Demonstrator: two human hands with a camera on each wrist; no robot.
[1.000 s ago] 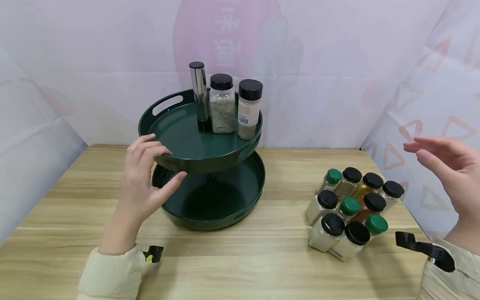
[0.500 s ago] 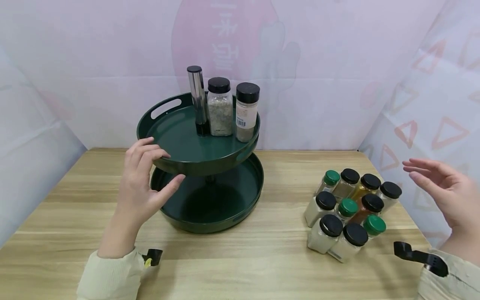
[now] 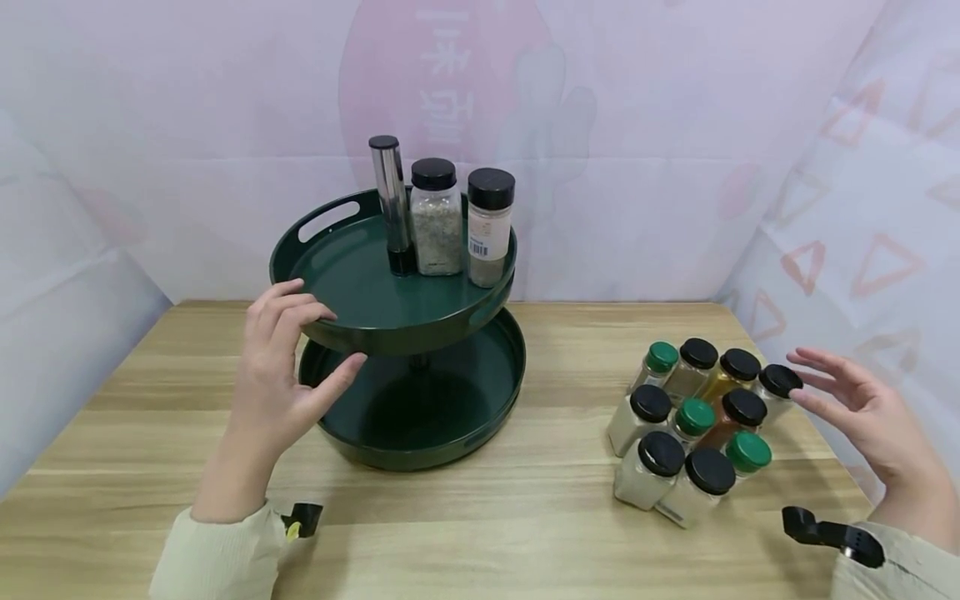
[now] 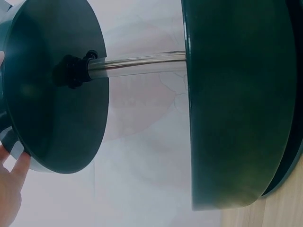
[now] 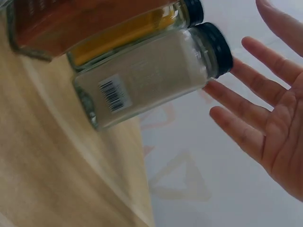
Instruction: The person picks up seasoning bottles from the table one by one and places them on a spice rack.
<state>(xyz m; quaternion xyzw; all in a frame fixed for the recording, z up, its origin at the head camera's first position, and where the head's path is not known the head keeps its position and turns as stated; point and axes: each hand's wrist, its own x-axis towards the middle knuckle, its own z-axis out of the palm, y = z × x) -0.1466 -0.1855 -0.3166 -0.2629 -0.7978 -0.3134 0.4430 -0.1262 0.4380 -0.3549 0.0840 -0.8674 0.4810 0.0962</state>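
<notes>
My left hand (image 3: 281, 367) holds the near left rim of a dark green two-tier turntable (image 3: 420, 333), fingers over the rim and thumb below it. The left wrist view shows the metal post (image 4: 142, 64) between its tiers. On the upper tier stand a silver and black cylinder (image 3: 392, 204), a square jar of pale grains (image 3: 437, 225) and a round black-capped shaker (image 3: 489, 225). My right hand (image 3: 873, 417), fingers spread, reaches beside a black-lidded spice jar (image 5: 147, 75) at the right of the jar group, fingertips right at its lid.
Several spice jars with black or green lids, including a green-lidded one (image 3: 695, 417) and a white-filled one (image 3: 648, 471), stand close together on the wooden table (image 3: 487, 533). A patterned cloth backdrop (image 3: 637, 208) rises behind and at both sides.
My right hand has come down and slightly left to the jar at the group's right edge. The left hand keeps its place at the upper rim. The head view has shifted slightly.
</notes>
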